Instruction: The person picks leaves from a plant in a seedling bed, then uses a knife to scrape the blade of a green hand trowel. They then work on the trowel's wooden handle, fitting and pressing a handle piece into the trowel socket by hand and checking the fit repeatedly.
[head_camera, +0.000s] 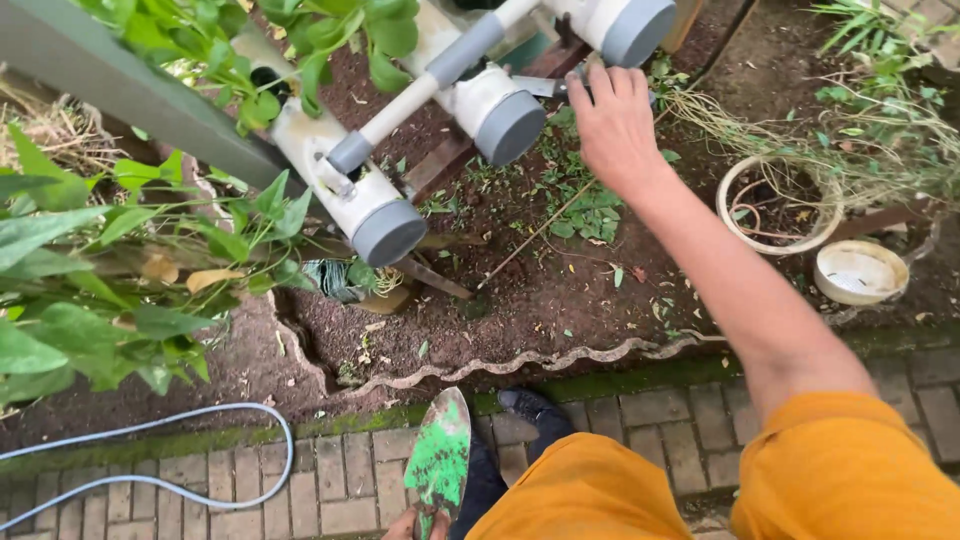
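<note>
Right hand (612, 120) outstretched; left hand (418, 524) grasps trowel (438, 458).

Brick paving (330, 480) with a blue hose (150, 455); soil bed (560, 300) with two white pots (780, 205).

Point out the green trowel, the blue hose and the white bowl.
green trowel (439, 460): head view, middle of the blade.
blue hose (283, 452): head view, right bend of the loop.
white bowl (859, 271): head view, inside bottom.

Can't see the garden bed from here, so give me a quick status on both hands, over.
Right hand reaching onto the white pipe rack above the soil. Left hand gripping green trowel, blade up. Leafy plants crowd the left.
</note>
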